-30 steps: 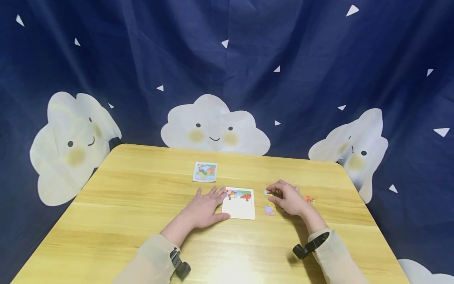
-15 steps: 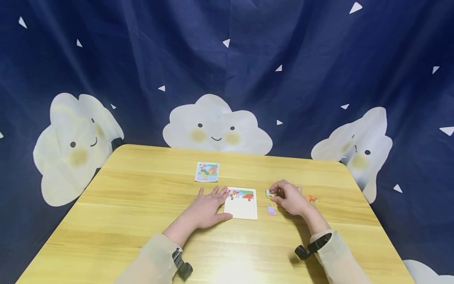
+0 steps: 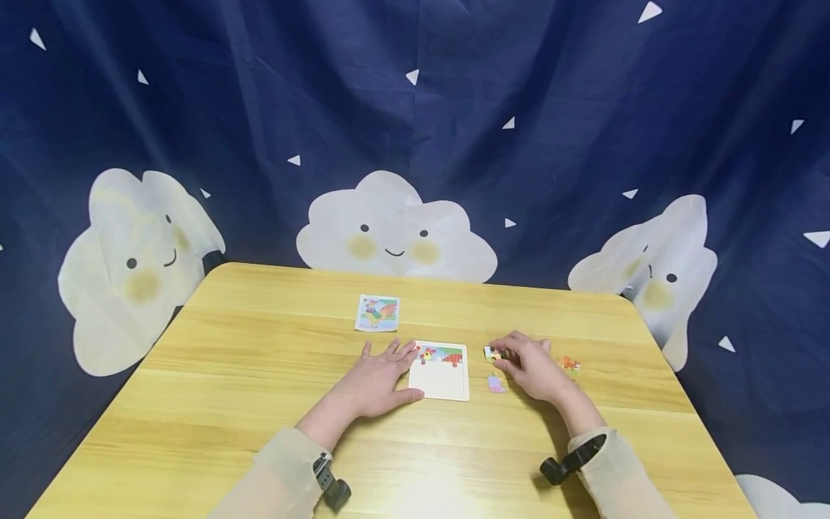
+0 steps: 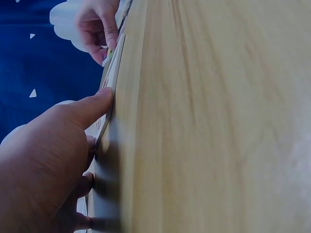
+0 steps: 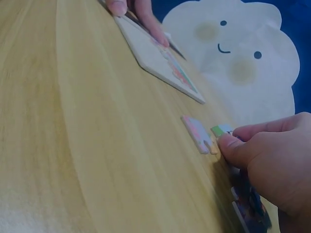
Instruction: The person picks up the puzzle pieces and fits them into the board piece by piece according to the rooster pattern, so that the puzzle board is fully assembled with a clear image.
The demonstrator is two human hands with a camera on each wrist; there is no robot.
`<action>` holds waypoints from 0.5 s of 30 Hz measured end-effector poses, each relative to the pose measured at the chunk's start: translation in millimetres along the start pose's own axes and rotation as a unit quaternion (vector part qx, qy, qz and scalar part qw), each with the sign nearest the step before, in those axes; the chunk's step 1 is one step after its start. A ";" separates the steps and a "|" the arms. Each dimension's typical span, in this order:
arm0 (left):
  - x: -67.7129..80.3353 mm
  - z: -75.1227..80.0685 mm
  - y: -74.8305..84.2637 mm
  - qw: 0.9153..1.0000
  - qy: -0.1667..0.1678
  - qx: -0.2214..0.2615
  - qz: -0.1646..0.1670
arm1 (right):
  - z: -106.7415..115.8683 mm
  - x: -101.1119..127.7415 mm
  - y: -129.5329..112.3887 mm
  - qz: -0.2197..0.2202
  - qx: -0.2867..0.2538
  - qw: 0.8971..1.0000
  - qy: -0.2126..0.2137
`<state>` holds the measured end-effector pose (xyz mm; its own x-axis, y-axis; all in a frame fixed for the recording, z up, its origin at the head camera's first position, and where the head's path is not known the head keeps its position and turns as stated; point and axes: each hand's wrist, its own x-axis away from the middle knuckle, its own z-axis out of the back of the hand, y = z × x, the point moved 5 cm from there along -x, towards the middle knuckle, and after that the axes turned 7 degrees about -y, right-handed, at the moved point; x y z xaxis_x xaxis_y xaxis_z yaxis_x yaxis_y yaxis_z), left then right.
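Observation:
A shallow white puzzle board point(image 3: 439, 382) lies on the table, its far strip filled with pieces of a colourful picture and the near part bare white. My left hand point(image 3: 378, 380) rests with spread fingers on the board's left edge, thumb at the near left corner point(image 4: 104, 97). To the right of the board, my right hand point(image 3: 534, 366) pinches a small green, white and yellow puzzle piece point(image 3: 491, 354) between thumb and fingers. Just nearer lies a lilac and pink puzzle piece point(image 3: 496, 384), apart from the fingers. Dark-looking puzzle pieces point(image 5: 248, 213) sit beneath the right palm, partly hidden.
Behind the board lies a square picture card point(image 3: 377, 313) with a rooster on it. An orange and red puzzle piece point(image 3: 569, 363) is to the right of the right hand. The wooden table point(image 3: 292, 310) ends at a dark blue curtain point(image 3: 415, 144) with clouds.
The piece in my right hand's fingers shows more of its white and green corner than before and looks slightly turned. My left hand stays on the board.

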<state>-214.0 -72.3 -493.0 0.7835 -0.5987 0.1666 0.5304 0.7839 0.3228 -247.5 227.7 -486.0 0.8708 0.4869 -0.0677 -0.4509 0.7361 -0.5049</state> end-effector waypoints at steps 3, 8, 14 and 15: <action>0.4 0.3 0.6 1.000 -0.001 0.001 0.000 | -1.1 0.1 -0.4 0.003 0.004 1.000 -0.004; 0.4 -0.1 0.3 1.000 -0.003 0.001 0.003 | -0.8 -0.4 -1.1 0.003 0.009 1.000 -0.008; 0.4 -0.5 0.3 1.000 -0.004 -0.001 0.001 | -0.1 -1.4 -1.5 0.004 0.021 1.000 -0.010; 0.4 -0.5 0.2 1.000 -0.004 -0.002 0.001 | -0.1 -1.5 -1.5 0.004 0.021 1.000 -0.010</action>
<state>-213.5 -72.3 -493.3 0.7816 -0.5990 0.1739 0.5306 0.7851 0.3195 -248.1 225.8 -485.2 0.8636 0.5013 -0.0537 -0.4655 0.7518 -0.4671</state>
